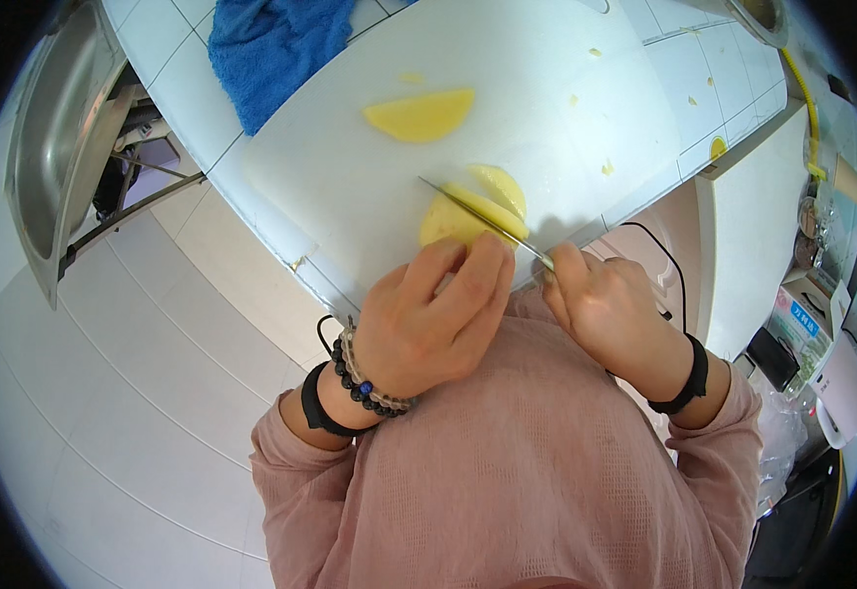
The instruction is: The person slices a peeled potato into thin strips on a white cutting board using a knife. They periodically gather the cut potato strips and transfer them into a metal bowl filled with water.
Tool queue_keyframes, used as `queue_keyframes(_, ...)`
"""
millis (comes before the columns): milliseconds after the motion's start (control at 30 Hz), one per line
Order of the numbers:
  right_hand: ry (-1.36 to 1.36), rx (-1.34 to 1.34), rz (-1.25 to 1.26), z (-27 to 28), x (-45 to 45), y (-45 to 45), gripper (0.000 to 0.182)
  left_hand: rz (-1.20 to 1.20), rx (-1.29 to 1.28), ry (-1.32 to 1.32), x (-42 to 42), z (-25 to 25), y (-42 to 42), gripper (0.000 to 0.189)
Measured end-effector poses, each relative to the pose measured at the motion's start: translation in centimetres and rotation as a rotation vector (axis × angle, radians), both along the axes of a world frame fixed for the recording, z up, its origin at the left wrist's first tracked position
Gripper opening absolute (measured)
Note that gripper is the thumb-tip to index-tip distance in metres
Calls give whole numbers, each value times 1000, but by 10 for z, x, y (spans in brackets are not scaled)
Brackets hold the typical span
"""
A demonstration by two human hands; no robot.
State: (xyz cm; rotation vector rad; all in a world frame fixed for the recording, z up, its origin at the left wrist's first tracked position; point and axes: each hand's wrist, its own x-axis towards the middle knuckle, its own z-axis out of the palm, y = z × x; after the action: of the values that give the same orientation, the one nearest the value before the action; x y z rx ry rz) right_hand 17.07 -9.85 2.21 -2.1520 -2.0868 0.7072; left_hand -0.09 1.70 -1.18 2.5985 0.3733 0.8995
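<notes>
My right hand grips the handle of a kitchen knife, its blade pointing up and to the left. The blade stands in a peeled yellow potato piece, with a slice along its right side. My left hand holds that piece from the near side, fingertips bent close to the blade. Just beyond lies a separate cut slice. Farther off, a half-moon potato piece rests on the white cutting board.
A blue towel lies on the white tiled counter at the far left. Small potato scraps dot the board and tiles. The rim of a metal bowl shows at the top right. A steel sink is at left.
</notes>
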Motion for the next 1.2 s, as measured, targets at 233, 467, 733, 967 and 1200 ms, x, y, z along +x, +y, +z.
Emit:
queue_keyframes(233, 202, -10, -67, 5, 11, 3, 16, -2, -6, 9, -2, 3, 2, 29)
queue_keyframes(467, 75, -17, -1, 37, 6, -5, 18, -34, -51, 42, -4, 10, 3, 35)
queue_keyframes(733, 18, -84, -11, 43, -2, 1, 18, -15, 14, -17, -2, 1, 4, 23)
queue_keyframes(967, 92, -69, -12, 15, 1, 4, 17, -10, 16, -26, -3, -2, 1, 24)
queue_keyframes(1200, 133, 11, -44, -5, 4, -1, 18, 18, 29, -38, -6, -5, -1, 26)
